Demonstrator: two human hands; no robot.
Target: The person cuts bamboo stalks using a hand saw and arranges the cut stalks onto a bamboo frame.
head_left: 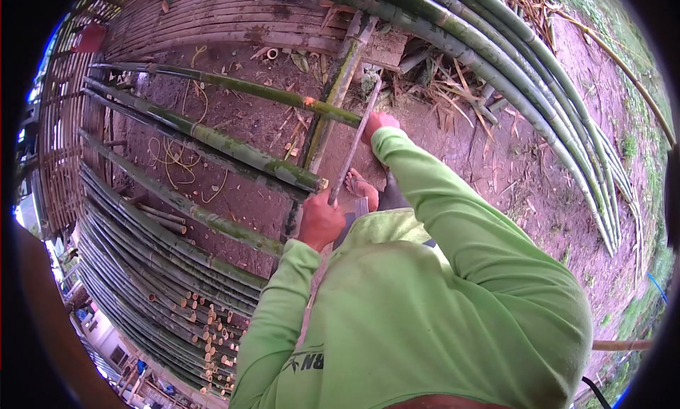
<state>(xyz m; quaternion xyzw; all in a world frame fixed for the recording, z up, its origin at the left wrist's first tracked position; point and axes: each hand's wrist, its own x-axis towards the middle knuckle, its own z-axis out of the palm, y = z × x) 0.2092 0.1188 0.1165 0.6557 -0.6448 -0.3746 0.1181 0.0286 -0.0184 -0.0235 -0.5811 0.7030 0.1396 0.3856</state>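
Observation:
My left hand [322, 221] is closed round the near end of a long, narrow blade [356, 140], which slants up and away past my feet. Whether the blade is a saw or a long knife I cannot make out. Just beyond it, my right hand [379, 126] is closed at the end of a green bamboo pole [258, 92]; the fingers are partly hidden. This pole rests across an upright-slanting bamboo support [340, 90] and carries an orange mark near the support. A thicker bamboo pole [248, 150] ends with its cut face beside my left hand.
Several bamboo poles [163, 257] lie stacked at the left, and more long poles [510, 90] lie at the right. A slatted bamboo platform [234, 19] stands at the back. Yellow cord [173, 161] and bamboo scraps [457, 90] litter the dirt. My foot [363, 189] is below the blade.

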